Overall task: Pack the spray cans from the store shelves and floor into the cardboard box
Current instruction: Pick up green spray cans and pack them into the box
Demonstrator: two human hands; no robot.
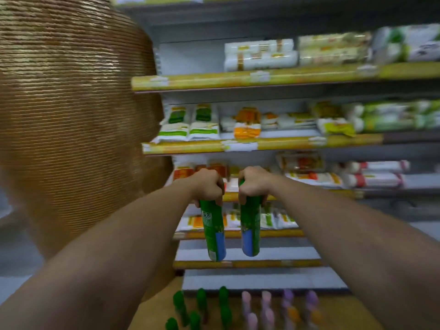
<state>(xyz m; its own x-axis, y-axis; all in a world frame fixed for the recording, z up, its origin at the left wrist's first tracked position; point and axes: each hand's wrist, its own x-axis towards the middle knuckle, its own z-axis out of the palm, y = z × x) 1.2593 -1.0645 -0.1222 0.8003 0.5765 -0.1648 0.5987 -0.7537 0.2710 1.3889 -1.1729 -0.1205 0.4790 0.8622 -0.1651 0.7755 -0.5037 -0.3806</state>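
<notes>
Left grip [209, 186] tight round the left green can [213, 232], right grip [252, 184] tight round the right green can [250, 232]

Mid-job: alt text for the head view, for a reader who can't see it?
The left hand grips the left green can, the right hand the right green can, by their tops, before stocked store shelves. Green-, pink- and purple-capped spray cans stand below.

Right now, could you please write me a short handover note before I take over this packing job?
Left grip holds one green can by its top; right grip holds a second green can the same way.
Below stand green-capped cans, pink-capped cans and purple-capped cans on a brown surface; box or floor, cannot tell.
Left to do: put both held cans in the box.
</notes>
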